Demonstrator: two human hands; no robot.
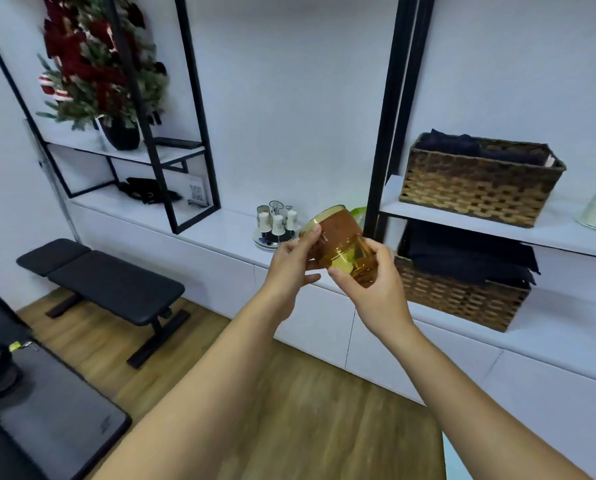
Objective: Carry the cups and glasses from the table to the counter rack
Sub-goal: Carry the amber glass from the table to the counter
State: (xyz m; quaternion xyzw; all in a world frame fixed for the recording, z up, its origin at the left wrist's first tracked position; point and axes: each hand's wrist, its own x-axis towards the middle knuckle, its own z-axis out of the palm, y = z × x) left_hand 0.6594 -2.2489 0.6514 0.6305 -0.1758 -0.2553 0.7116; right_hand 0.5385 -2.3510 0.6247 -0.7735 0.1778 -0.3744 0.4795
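An amber glass [339,240] is held tilted in the air, its mouth toward the upper left, in front of the white counter [227,230]. My left hand [294,263] grips it near the rim. My right hand [372,282] wraps its base from below. Just behind the glass, on the counter, stands the round cup rack [276,225] with several small white cups and clear glasses hung upside down on its pegs. The table is outside the view.
A black post [384,133] rises right of the rack. Two wicker baskets [480,181] [462,296] with dark cloth sit on the right-hand shelves. A black bench [109,282] and a grey mat [47,410] lie on the wooden floor at left. A potted plant [102,64] stands on the left shelf.
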